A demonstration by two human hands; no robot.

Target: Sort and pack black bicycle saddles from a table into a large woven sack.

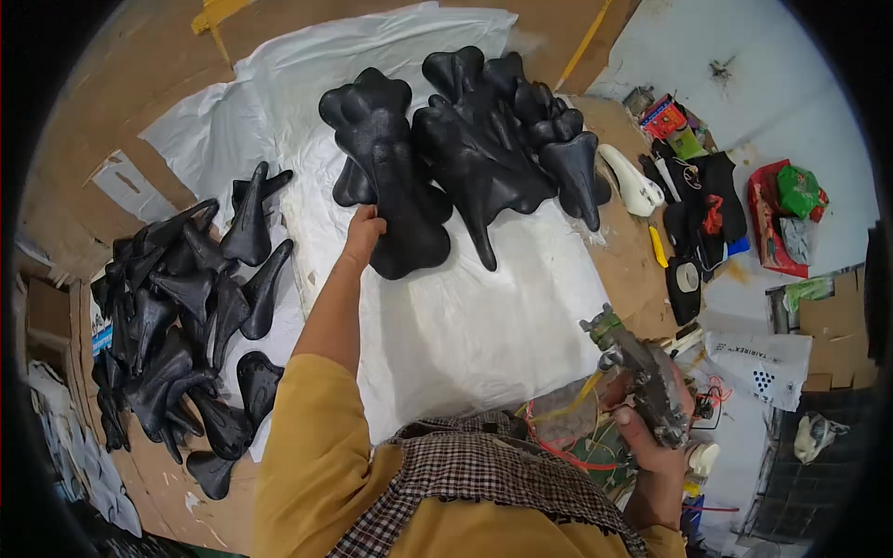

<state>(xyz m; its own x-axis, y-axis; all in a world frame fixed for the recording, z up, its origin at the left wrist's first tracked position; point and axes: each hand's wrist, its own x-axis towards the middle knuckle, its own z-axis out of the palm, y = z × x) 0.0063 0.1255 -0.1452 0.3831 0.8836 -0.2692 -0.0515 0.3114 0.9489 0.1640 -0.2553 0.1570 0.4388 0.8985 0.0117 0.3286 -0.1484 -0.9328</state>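
Note:
My left hand [365, 231] is stretched forward, its fingers closed on the edge of a black bicycle saddle [402, 200] in a heap on the white-covered table. Beside that saddle, more black saddles [488, 149] overlap one another at the back. In my right hand [651, 446], low on the right, is a grimy spray gun [651, 381] with a green ring near its nozzle. The fingers wrap round its body, and its nozzle points up and left. A large pile of narrow black saddles [172, 316] lies on the left; some look glossy.
White sheeting [465, 344] covers the middle of the table. A white saddle [633, 181], a yellow-handled tool [658, 246] and dark items lie at the right, near a red bag [781, 219]. Red and yellow hoses [567, 428] run beside my waist. Brown cardboard [121, 93] lines the back left.

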